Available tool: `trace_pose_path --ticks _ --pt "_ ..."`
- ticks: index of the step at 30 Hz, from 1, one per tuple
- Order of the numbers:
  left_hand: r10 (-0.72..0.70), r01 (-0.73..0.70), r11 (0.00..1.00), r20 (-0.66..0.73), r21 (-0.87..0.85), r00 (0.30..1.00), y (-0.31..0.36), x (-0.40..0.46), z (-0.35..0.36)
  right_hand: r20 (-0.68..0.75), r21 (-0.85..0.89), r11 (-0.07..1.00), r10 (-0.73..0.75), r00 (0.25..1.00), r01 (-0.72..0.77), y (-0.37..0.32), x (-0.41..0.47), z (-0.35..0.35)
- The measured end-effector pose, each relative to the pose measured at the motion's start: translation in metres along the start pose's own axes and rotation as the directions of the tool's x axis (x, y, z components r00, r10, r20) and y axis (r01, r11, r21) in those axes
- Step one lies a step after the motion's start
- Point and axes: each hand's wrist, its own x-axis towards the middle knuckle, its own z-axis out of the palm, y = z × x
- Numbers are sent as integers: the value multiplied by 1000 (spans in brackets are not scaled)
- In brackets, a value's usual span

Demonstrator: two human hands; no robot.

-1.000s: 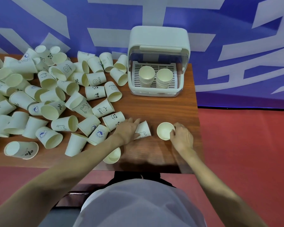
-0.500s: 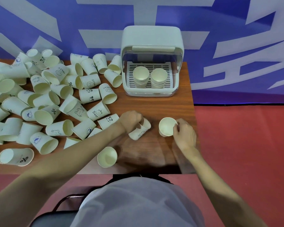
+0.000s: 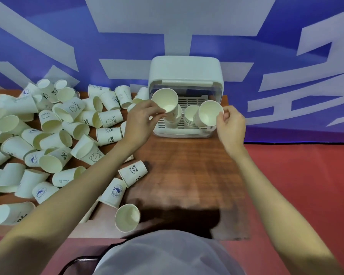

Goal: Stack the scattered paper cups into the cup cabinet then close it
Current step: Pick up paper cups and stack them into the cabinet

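1. We look down on a wooden table set against a blue wall with broad white shapes; red floor shows to the right.
2. At the table's far edge stands the white cup cabinet, its clear door up, two stacks of cups on the slatted tray inside.
3. Our left hand pinches one paper cup by its rim – the grip closed on it, mouth tilted toward us – in front of the cabinet's left stack.
4. Our right hand pinches a second cup at its rim the same way, just in front of the right stack.
5. Both held cups partly hide the stacks behind them.
6. The scattered cups crowd the table's left half, most lying on their sides – some printed with pandas, a smiley, "HELLO".
7. One cup sits at the near edge, and a panda cup lies beside our left forearm.
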Motion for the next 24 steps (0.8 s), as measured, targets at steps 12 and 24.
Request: trace_pose_path --ticks 12,24 --pt "29 -66 985 218 162 975 -28 32 41 120 -104 994 39 992 -27 1 41 43" --pt "-71 -40 964 399 264 914 -45 31 70 262 -321 947 83 961 6 11 44 75"
